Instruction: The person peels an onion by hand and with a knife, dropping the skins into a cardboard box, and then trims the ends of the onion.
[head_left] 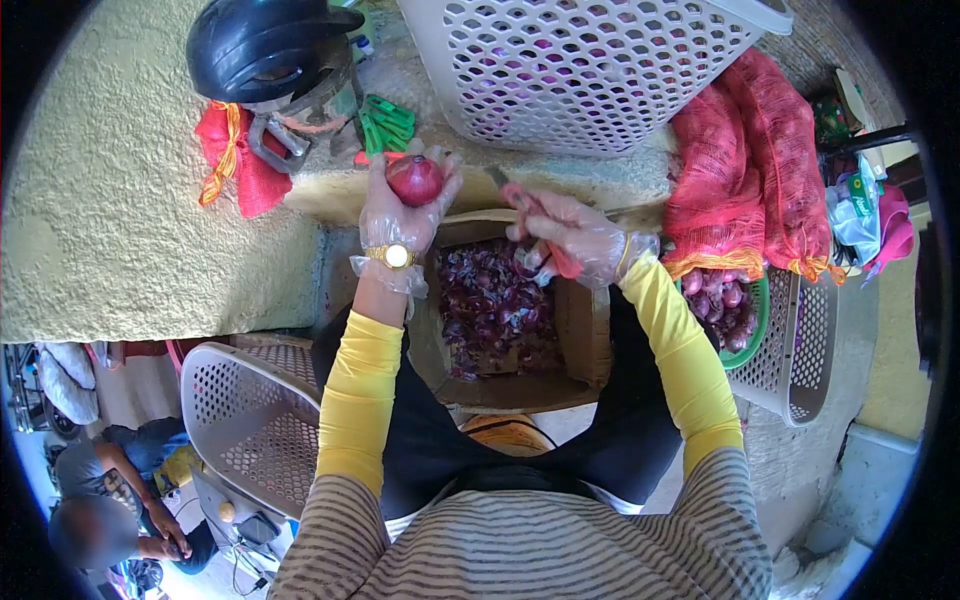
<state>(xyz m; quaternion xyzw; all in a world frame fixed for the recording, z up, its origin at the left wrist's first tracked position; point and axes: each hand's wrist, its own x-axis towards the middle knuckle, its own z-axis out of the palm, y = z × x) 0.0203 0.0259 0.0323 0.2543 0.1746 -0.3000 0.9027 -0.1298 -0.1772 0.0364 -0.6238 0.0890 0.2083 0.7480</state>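
My left hand (412, 205), in a clear plastic glove with a gold watch at the wrist, cups a red onion (415, 180) between fingers and palm. To its right, my right hand (575, 235), also gloved, is closed around a red-handled knife (513, 194). Its short dark blade points up and left, apart from the onion; the fingers hide part of the handle. Below both hands, between my knees, stands a cardboard box (585, 335). Purple onion skins and pieces (495, 305) cover much of its bottom.
A white perforated basket (600, 90) stands ahead on the ledge. Red mesh sacks (715, 180) and a green-rimmed basket of onions (720, 305) are at right. Left are a dark helmet (270, 50), green clips (388, 122) and another basket (255, 425). A person (130, 470) sits lower left.
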